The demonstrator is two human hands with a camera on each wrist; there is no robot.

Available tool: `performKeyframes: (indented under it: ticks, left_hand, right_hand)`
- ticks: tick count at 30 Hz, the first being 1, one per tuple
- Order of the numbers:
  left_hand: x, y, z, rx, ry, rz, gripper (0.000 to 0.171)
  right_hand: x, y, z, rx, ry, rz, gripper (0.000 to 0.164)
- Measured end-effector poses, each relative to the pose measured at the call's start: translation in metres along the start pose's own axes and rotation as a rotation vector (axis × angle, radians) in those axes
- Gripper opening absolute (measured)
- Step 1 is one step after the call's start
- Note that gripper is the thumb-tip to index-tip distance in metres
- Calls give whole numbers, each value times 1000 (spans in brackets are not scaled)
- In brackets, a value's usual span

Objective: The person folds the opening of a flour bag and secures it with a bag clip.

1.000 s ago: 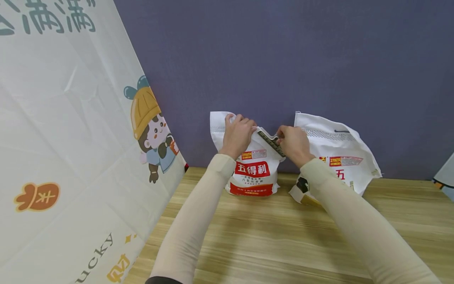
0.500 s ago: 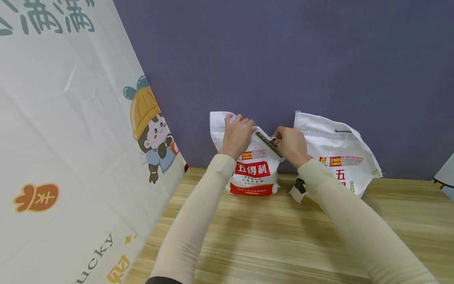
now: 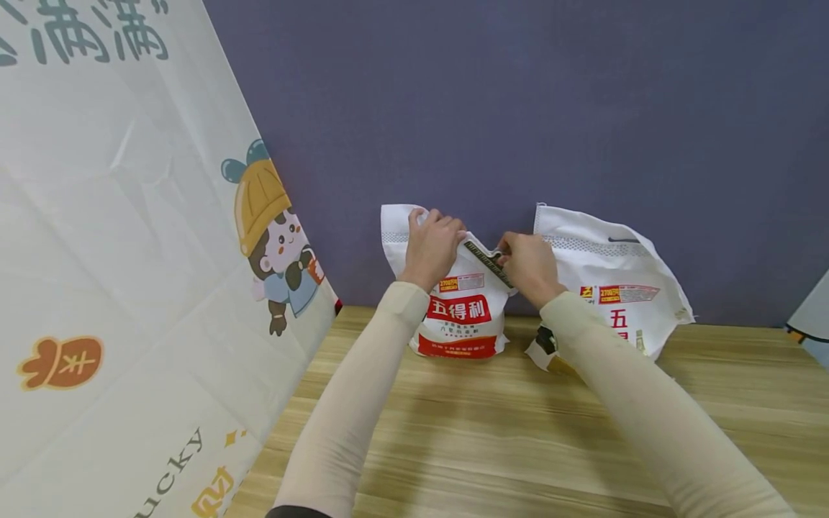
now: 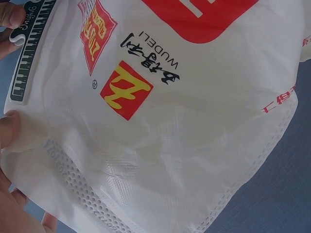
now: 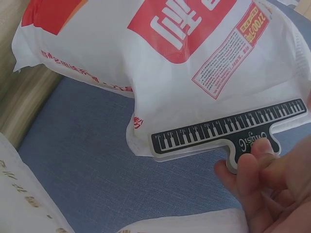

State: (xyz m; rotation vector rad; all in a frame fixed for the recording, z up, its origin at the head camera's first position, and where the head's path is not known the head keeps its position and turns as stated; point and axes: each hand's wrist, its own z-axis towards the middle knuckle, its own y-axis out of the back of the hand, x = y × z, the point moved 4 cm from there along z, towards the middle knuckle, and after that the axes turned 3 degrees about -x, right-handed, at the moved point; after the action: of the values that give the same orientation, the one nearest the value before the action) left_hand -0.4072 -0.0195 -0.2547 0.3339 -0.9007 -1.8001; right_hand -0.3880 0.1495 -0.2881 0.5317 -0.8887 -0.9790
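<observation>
A white flour bag [image 3: 458,309] with red printing stands against the blue-grey backdrop. My left hand [image 3: 432,248] grips its folded top edge; in the left wrist view the thumb [image 4: 8,127] lies on the white fabric. Just right of it, a black-and-white clip [image 5: 228,127] with a piano-key pattern sits along the sloping top edge. My right hand [image 3: 529,266] pinches the clip's handle between thumb and fingers, seen closely in the right wrist view. How far the jaws of the clip are apart is hidden by the bag.
A second white flour bag [image 3: 602,266] leans at the right, partly behind my right forearm. Under it lies a black-and-yellow item [image 3: 547,344], mostly hidden. The wooden table [image 3: 466,432] stretches in front, and a printed white sheet [image 3: 129,252] hangs at the left.
My right hand and the clip have shifted slightly left along the bag's top edge. The left hand keeps its hold, and both bags stand where they were.
</observation>
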Motion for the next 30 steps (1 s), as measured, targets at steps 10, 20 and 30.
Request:
performKeyframes:
  ticks: [10,20,30]
  left_hand:
    - [0,1,-1,7,5,-7,26]
    - [0,3,-1,16,7,-18,28]
    - [0,3,-2,12,10,-26,27]
  right_hand:
    - [1,-1,0,-12,8,-3,8]
    - [1,0,-1,-1,-6,-5,10]
    - [2,0,-2,5,15,-18,13]
